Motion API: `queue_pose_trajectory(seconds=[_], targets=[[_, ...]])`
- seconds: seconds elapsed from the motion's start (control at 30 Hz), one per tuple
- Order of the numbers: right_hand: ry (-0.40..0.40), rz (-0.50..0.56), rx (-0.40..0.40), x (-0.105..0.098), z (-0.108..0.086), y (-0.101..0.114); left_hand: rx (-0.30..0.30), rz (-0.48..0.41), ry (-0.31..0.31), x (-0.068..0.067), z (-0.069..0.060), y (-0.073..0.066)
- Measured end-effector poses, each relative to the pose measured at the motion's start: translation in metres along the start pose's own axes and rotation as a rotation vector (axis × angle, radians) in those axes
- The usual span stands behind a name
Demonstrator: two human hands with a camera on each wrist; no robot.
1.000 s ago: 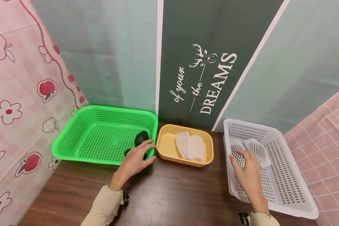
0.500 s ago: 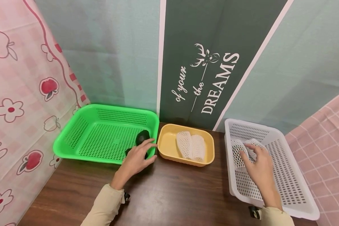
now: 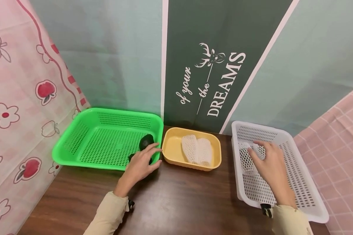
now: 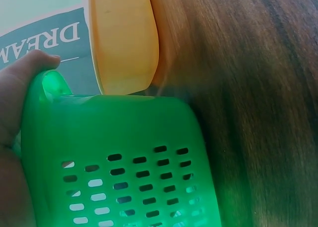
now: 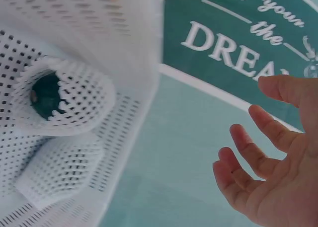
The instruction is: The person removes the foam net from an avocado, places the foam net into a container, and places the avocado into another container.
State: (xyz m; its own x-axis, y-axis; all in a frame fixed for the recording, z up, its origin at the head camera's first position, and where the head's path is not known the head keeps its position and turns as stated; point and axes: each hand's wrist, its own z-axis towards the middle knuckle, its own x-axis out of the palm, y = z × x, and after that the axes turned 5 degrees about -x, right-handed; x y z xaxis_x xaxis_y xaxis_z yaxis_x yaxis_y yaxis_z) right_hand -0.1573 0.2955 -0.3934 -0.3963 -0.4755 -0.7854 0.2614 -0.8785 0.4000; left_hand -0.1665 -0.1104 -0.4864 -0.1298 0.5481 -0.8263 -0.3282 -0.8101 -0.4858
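Observation:
My left hand (image 3: pixel 139 164) rests at the near right corner of the green basket (image 3: pixel 73 137), its fingers spread and relaxed. In the left wrist view a digit (image 4: pixel 37 63) lies over the rim. Two dark avocados are beside that hand in the basket: one (image 3: pixel 146 141) shows well, the other (image 3: pixel 131 156) is mostly hidden. My right hand (image 3: pixel 272 168) hovers over the white basket (image 3: pixel 307 176), fingers apart and holding nothing. Below it are two foam net sleeves; one (image 5: pixel 64 97) has a dark green fruit inside, while the other (image 5: pixel 62 170) hides its contents.
Between the baskets stands a yellow bin (image 3: pixel 172 148) with two white foam net sleeves (image 3: pixel 190 148) lying side by side. All containers sit on a dark wooden table (image 3: pixel 182 199), close to the printed cloth (image 3: pixel 129 65) behind.
My right hand has moved right over the white basket and now covers part of the farther sleeve. My left hand has kept its place at the green basket, and the head view has shifted slightly.

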Motion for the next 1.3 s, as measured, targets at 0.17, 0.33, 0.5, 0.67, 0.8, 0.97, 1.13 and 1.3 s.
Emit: queue_pose_trajectory(seconds=[0.17,0.33,0.5,0.67,0.8,0.97,1.13,1.3], targets=[[0.04,-0.023,0.025,0.011,0.007,-0.017,0.023,0.027,0.011,0.001,-0.001,0.002],[0.074,-0.033,0.083,0.019,0.017,-0.032,0.026,0.04,-0.006,0.003,-0.001,0.003],[0.069,-0.037,0.088,0.023,0.025,-0.04,0.028,0.037,-0.006,0.003,-0.001,0.002],[0.092,-0.038,0.107,0.032,0.027,-0.048,0.022,0.017,0.002,0.003,-0.001,0.0],[0.131,-0.033,0.141,0.042,0.022,-0.058,0.019,0.018,0.01,0.004,-0.001,0.0],[0.177,-0.027,0.169,0.052,0.018,-0.067,0.016,0.03,-0.003,0.003,0.0,0.0],[0.228,-0.035,0.189,0.057,0.018,-0.072,0.018,0.031,-0.019,0.001,0.001,-0.001],[0.328,-0.039,0.221,0.06,0.024,-0.075,0.017,0.041,-0.026,0.0,0.001,0.0]])
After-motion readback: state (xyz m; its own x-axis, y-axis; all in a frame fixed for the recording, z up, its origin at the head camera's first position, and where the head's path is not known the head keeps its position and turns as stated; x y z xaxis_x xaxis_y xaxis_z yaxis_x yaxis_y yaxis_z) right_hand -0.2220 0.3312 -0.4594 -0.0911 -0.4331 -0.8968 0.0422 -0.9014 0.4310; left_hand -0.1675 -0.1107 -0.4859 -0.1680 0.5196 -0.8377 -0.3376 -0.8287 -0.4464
